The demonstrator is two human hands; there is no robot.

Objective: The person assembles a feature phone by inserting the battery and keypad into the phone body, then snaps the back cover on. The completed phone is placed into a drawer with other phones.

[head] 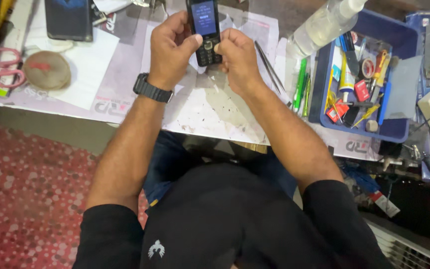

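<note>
Both hands, left hand (170, 47) and right hand (237, 60), gripped a small keypad phone (205, 32) at top centre, above the table (210, 112), thumbs on keys. Risk: a mispress, or the phone slipping onto the tweezers (269, 72). Blue tray (399, 132) of tools sat right, spray bottle (324, 22) close by, scissors (3, 67) far left; nothing blocked the hands.

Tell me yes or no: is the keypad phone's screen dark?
No: the screen of the keypad phone glows blue with lines of text, while the left hand and right hand hold it over the table.
</note>
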